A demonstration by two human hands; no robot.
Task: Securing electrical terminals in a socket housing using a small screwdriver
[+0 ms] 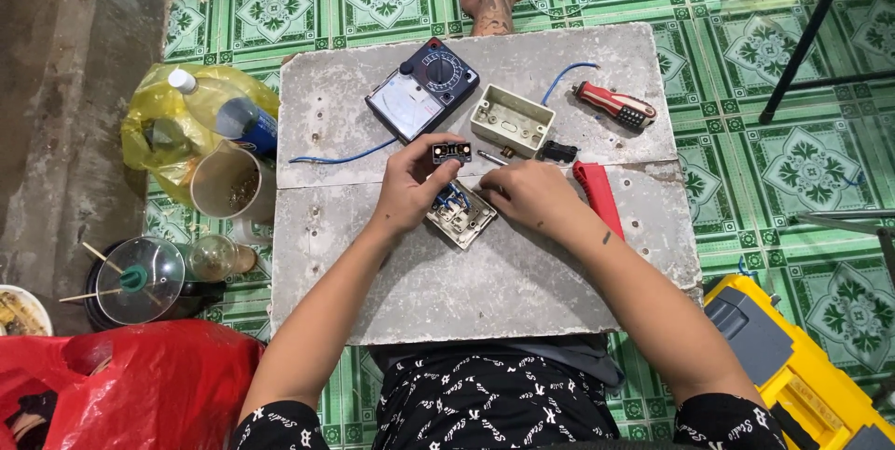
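1. Overhead, a small black module [451,152] is pinched between the fingers [431,153] of the left hand [410,187], just above a grey switch plate [461,215] with blue wires lying on the bench [522,291].
2. Beside it, the right hand [531,193] is curled at the plate's edge; whether anything is gripped cannot be told.
3. Behind, a multimeter [421,88] and a beige box [512,120] are seen.

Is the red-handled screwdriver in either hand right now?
No, the red-handled screwdriver lies on the slab, apart from the left hand and right hand, which work at the switch plate.
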